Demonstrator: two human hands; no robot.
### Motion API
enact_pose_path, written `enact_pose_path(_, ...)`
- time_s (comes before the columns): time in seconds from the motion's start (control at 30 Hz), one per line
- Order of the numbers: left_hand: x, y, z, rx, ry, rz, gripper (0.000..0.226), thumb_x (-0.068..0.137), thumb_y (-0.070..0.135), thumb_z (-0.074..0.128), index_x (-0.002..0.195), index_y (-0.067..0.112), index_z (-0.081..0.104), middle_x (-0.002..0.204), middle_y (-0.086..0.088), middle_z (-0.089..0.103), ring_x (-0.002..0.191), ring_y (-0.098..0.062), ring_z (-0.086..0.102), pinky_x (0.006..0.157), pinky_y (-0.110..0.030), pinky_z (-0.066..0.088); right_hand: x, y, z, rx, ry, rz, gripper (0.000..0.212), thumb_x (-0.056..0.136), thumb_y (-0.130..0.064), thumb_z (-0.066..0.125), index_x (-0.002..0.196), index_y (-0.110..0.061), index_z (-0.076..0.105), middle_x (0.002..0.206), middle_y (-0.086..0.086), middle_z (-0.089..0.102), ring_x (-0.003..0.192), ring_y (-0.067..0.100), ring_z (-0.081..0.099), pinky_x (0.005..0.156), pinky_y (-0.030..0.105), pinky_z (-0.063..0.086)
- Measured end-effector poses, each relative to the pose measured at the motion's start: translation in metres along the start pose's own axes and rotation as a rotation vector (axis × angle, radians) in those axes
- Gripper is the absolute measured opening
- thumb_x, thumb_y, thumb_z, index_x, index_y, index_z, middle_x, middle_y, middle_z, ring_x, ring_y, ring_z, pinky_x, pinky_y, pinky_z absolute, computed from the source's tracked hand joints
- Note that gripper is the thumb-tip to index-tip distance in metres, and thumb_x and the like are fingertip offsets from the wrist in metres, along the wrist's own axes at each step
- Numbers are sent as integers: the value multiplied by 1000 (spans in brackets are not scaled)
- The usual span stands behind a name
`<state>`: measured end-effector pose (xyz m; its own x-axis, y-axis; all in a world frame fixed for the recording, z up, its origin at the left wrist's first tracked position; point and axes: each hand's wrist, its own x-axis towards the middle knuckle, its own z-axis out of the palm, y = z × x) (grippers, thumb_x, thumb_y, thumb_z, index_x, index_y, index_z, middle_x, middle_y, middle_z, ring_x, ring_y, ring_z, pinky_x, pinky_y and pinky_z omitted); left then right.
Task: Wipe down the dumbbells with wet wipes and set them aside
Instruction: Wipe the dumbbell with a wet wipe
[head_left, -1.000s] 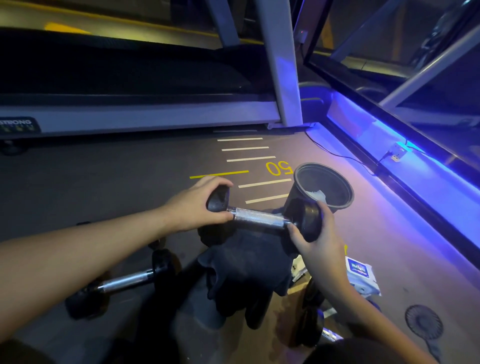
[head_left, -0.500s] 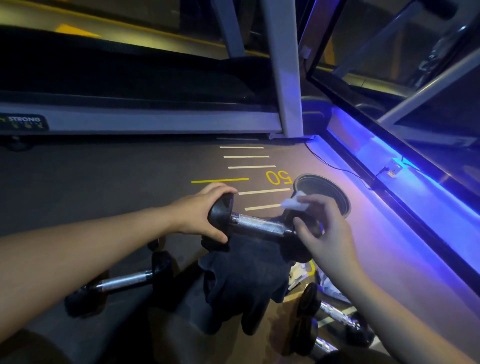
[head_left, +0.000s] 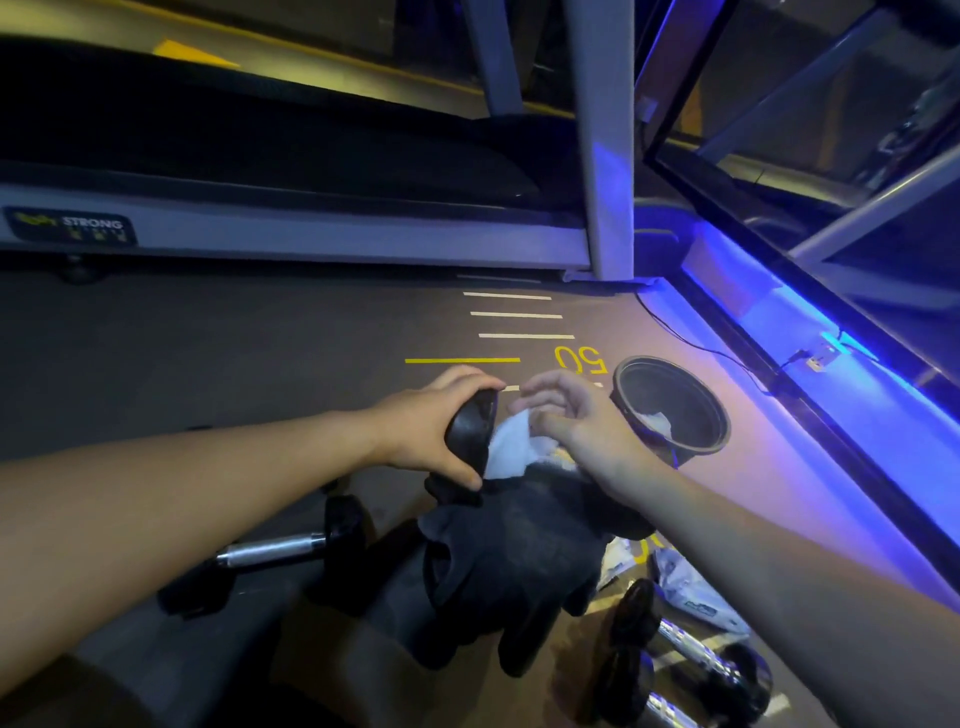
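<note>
Gripping one black end of the held dumbbell (head_left: 470, 434), the left hand (head_left: 422, 422) curls its fingers (head_left: 467, 382) over the top and its thumb beneath. The right hand (head_left: 582, 426) pinches a white wet wipe (head_left: 511, 449) against the bar beside that end, above a dark cloth (head_left: 511, 558) in the lap. Another dumbbell (head_left: 270, 553) lies on the floor (head_left: 234, 338) at left, more dumbbells (head_left: 691, 660) at lower right near the wipes pack (head_left: 696, 597). A black bin (head_left: 672, 410) with a crumpled wipe stands just right of the hands, a treadmill (head_left: 291, 228) beyond.
</note>
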<state>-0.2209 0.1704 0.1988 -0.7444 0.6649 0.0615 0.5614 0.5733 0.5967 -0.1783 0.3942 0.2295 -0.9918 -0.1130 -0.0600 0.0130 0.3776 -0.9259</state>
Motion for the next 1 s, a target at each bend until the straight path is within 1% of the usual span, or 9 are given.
enact_pose_path(0.07, -1, 2, 0, 5, -1, -3, 112, 59, 50, 90, 149, 38, 25, 152, 21, 19, 137, -4, 34, 101, -27, 40, 4, 9, 7, -90, 5, -13, 33, 84, 7, 63, 103, -20, 60, 107, 17, 70, 88, 23, 63, 83, 34, 49)
enact_pose_path(0.13, -1, 3, 1, 4, 1, -8, 111, 60, 49, 90, 149, 37, 25, 153, 20, 18, 137, -5, 34, 100, -26, 40, 5, 15, 12, -222, 29, -46, 34, 77, -8, 71, 101, -29, 59, 105, 2, 70, 89, 23, 65, 85, 34, 53)
enact_pose_path(0.27, -3, 8, 2, 22, -2, -17, 111, 61, 49, 89, 150, 37, 24, 154, 20, 15, 138, -7, 35, 101, -28, 41, 2, 23, 13, -431, 73, -85, 38, 75, -16, 77, 106, -30, 60, 96, -14, 70, 90, 18, 60, 84, 29, 50)
enact_pose_path(0.37, -8, 9, 3, 32, -2, -13, 111, 60, 49, 89, 149, 38, 24, 154, 22, 14, 137, -10, 38, 103, -33, 43, 0, 24, 13, -527, 91, -133, 39, 76, -22, 79, 108, -31, 60, 100, -9, 65, 91, 12, 53, 77, 25, 41)
enact_pose_path(0.5, -6, 6, 3, 34, -3, -16, 111, 58, 53, 88, 148, 41, 24, 153, 23, 13, 137, -11, 39, 104, -35, 43, 0, 19, 7, -755, 126, -168, 48, 73, -37, 85, 115, -23, 64, 103, -7, 55, 100, 13, 47, 83, 30, 39)
enact_pose_path(0.6, -3, 4, 3, 18, 2, -16, 110, 56, 54, 88, 146, 43, 25, 151, 26, 15, 136, -10, 39, 103, -35, 43, -4, 16, 3, -820, 18, -19, 46, 73, -43, 82, 115, -28, 67, 99, -5, 66, 99, 21, 61, 84, 34, 48)
enact_pose_path(0.7, -1, 2, 3, 15, -2, -14, 109, 57, 54, 88, 146, 43, 26, 151, 26, 17, 136, -9, 40, 103, -35, 43, -6, 20, 6, -912, -35, 1, 57, 72, -50, 79, 124, -34, 63, 112, -3, 72, 108, 26, 62, 90, 39, 49)
enact_pose_path(0.87, 0, 1, 2, 3, 5, -10, 108, 58, 51, 89, 146, 42, 27, 151, 24, 19, 137, -8, 37, 102, -32, 41, -2, 19, 16, -900, -32, -117, 47, 78, -44, 75, 122, -29, 67, 111, -2, 72, 105, 27, 63, 84, 37, 49)
enact_pose_path(1.0, -1, 1, 2, 5, 6, -14, 107, 58, 51, 89, 146, 41, 28, 150, 24, 19, 135, -8, 39, 100, -31, 40, 9, 11, 22, -950, -111, -90, 40, 79, -44, 74, 114, -26, 68, 103, 5, 73, 100, 30, 63, 75, 36, 48)
